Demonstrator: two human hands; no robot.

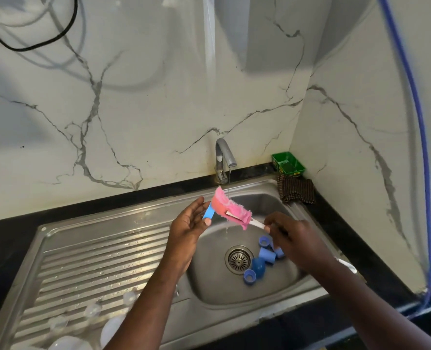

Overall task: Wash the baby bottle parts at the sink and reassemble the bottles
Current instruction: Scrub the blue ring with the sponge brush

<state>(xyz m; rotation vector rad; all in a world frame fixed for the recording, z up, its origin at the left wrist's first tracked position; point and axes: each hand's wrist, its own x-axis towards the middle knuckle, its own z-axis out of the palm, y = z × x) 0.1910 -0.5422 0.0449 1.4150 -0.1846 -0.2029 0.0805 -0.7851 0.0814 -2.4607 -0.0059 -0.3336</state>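
Clear parts [93, 310] on drainboard [95, 253] | left hand [186, 223] grips blue cap [208, 212] | right hand [287, 233] pinches brush [230, 209] beside it

No text can be read; the yellow print on the green box [276, 162] is too small.
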